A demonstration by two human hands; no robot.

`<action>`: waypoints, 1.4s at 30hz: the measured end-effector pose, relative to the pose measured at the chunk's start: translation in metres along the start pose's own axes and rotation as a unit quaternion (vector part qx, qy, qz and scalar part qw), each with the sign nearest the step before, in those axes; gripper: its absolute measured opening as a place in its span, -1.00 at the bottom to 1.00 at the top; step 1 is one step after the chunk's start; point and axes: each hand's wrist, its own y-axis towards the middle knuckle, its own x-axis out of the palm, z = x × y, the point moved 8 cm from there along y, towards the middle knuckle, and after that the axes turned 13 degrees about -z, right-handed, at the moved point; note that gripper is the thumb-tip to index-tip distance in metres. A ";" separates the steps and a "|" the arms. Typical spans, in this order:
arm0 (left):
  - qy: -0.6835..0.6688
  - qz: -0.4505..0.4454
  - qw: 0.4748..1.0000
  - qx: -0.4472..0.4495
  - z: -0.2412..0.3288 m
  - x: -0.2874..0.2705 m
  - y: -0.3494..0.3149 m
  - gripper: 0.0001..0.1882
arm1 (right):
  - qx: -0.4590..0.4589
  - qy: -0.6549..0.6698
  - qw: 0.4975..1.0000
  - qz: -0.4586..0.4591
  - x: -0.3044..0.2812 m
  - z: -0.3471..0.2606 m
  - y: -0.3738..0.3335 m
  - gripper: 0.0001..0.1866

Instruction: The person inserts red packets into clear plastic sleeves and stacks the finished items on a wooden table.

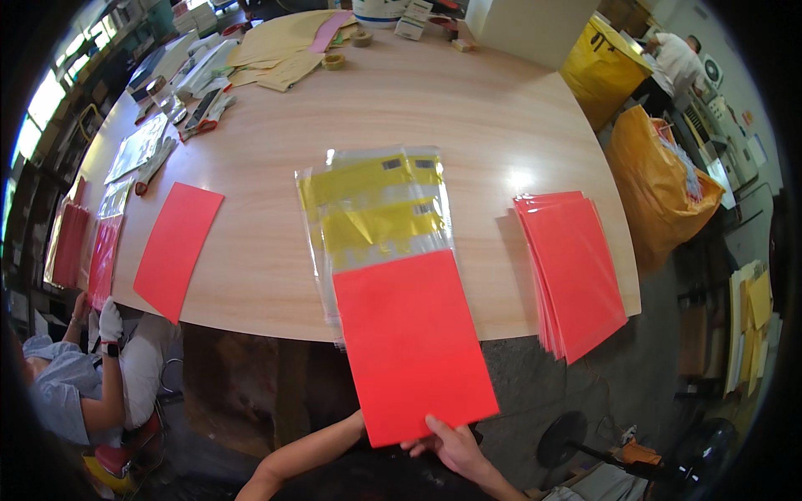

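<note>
So the right hand (pixel 451 447) pinches the near edge of a red sheet (pixel 409 342), thumb on top. The left hand is tucked under that sheet's corner, so I can't tell if it's gripping or just propping. The sheet hangs half off the table (pixel 468 125), its far edge lying on a stack of clear bags with yellow inserts (pixel 376 209). My take: keep the sheet flat and square to the top bag's opening, both corners level, or it'll likely buckle. More red sheets (pixel 572 267) sit stacked to the right.
</note>
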 end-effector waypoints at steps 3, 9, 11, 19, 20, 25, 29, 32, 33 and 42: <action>-0.042 0.005 0.999 0.004 -0.011 -0.018 -0.028 -0.60 | -0.017 -0.042 0.999 0.004 -0.004 -0.003 0.026 -0.59; -0.026 -0.006 1.000 0.004 -0.001 -0.048 -0.043 -0.61 | 0.004 0.121 0.993 0.012 0.005 -0.002 0.040 -0.61; 0.118 0.018 0.991 -0.061 0.021 -0.034 -0.031 -0.68 | -0.071 0.142 0.987 0.011 0.011 -0.023 0.060 -0.65; 0.139 -0.091 0.979 -0.115 0.077 0.026 -0.025 -0.59 | -0.063 -0.107 0.990 0.061 -0.017 -0.051 0.030 -0.69; 0.177 -0.142 0.963 -0.146 0.075 0.036 -0.030 -0.61 | -0.102 -0.138 0.979 0.107 -0.030 -0.060 0.016 -0.70; 0.163 -0.008 0.984 -0.075 0.124 0.076 -0.023 -0.81 | -0.148 -0.326 0.899 0.254 -0.077 -0.086 -0.003 -0.57; 0.659 0.045 0.731 0.171 0.189 0.124 0.014 -0.86 | -0.106 -0.156 0.973 0.130 -0.081 -0.072 0.012 -0.27; 0.683 0.033 0.718 0.129 0.169 0.126 0.028 -0.82 | -0.116 -0.110 0.981 0.106 -0.081 -0.065 0.015 -0.27; 0.693 0.027 0.713 0.103 0.162 0.124 0.031 -0.80 | -0.117 -0.115 0.980 0.110 -0.080 -0.066 0.014 -0.26; 0.712 0.066 0.693 0.093 0.151 0.123 0.030 -0.85 | -0.137 -0.132 0.969 0.157 -0.068 -0.082 0.027 -0.29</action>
